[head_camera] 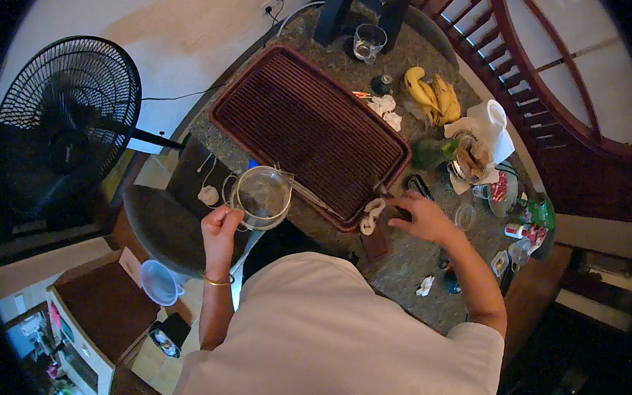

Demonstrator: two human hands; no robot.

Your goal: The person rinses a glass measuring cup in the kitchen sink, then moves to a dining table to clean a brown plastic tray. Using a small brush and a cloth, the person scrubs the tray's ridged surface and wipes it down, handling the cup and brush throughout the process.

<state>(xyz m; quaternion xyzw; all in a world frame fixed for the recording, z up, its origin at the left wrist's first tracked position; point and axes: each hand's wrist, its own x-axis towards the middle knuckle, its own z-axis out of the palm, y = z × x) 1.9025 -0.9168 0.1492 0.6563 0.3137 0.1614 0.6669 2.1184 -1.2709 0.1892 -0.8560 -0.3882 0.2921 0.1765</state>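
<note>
My left hand (222,227) grips the handle of a clear glass jug (263,197), which is over the table's near left edge. We look down through its round mouth; any contents are hard to tell. Beneath and beyond it lies a large dark red ribbed tray (309,137). My right hand (420,217) is beside the tray's near right corner, thumb and fingers apart with nothing between them. Close to those fingertips is a crumpled pale cloth-like item (371,216), next to a flat brown piece (376,244). Thin sticks (316,198) rest along the tray's near side.
Bananas (433,96), a drinking glass (369,42), a green bottle (433,152) and a paper-lined container (467,158) stand on the stone-patterned table (420,269). A black fan (69,112) is at left, above a chair (167,232). Crumpled tissues (385,109) lie beyond the tray.
</note>
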